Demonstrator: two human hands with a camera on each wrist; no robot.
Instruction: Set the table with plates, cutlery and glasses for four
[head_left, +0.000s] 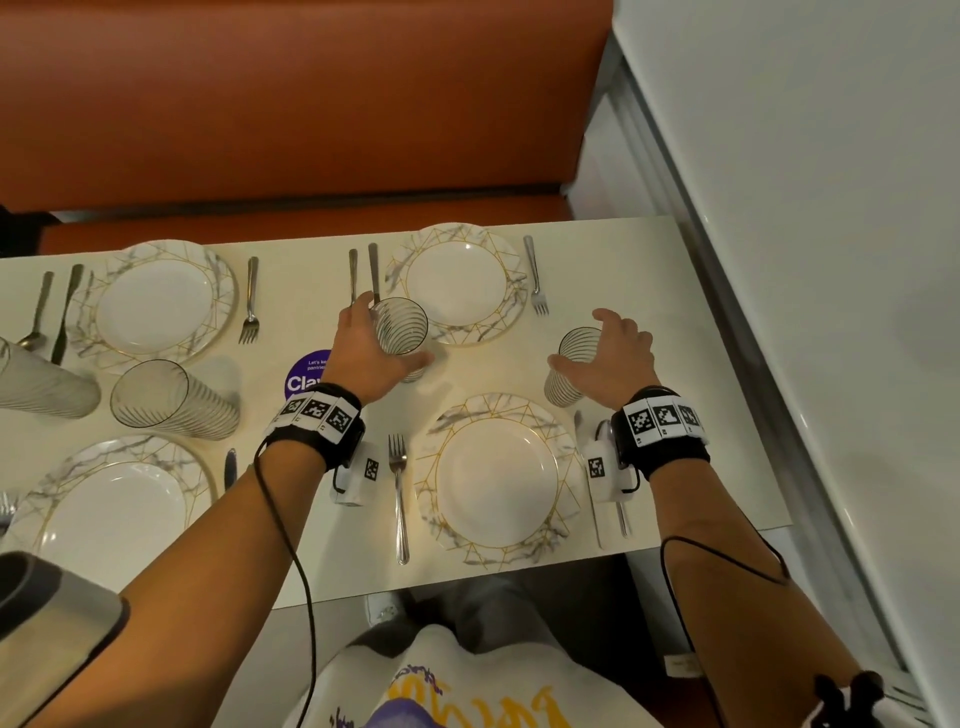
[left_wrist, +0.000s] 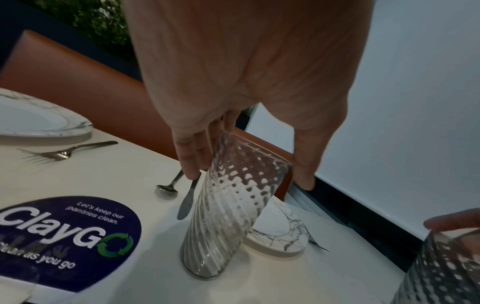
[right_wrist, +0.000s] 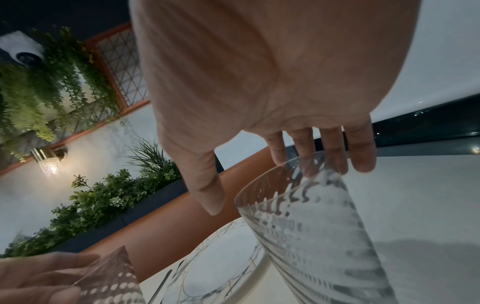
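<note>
My left hand (head_left: 389, 335) holds a ribbed clear glass (head_left: 402, 330) near its rim, fingers on one side and thumb on the other. It stands on the white table (head_left: 291, 312), between the knife (head_left: 374, 275) and the far right plate (head_left: 498, 254). In the left wrist view this glass (left_wrist: 223, 216) has its base on the table under my left hand (left_wrist: 249, 179). My right hand (head_left: 582, 340) is spread around a second glass (head_left: 563, 384) above the near right plate (head_left: 550, 431). In the right wrist view my right hand (right_wrist: 275, 189) has straight fingers behind that glass (right_wrist: 311, 226), thumb apart from it.
Two more plates (head_left: 218, 275) (head_left: 171, 457) with cutlery and two glasses (head_left: 171, 400) (head_left: 41, 384) are at the left. A fork (head_left: 399, 493) lies left of the near right plate. A purple sticker (head_left: 306, 376), an orange bench (head_left: 311, 104) behind, a white wall (head_left: 779, 208) right.
</note>
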